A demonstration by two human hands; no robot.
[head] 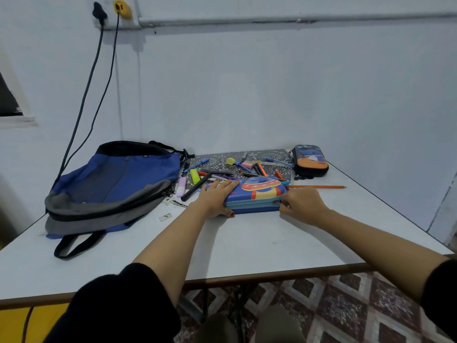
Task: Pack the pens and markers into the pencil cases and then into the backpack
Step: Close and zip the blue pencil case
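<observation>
Blue pencil case [257,191] mid tabletop [247,243]: left hand [217,195] flat on lid, fingers [228,184] straight; right hand [303,204] pinches zip [275,200] at right corner. Risk: zip could snag, case skid into loose pens [222,172] behind. Backpack [116,184] lies left.

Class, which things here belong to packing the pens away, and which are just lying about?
Job: near pencil case, far pencil case, pens and markers, backpack.
Lying about: wall cables, paper scrap, patterned mat.
</observation>
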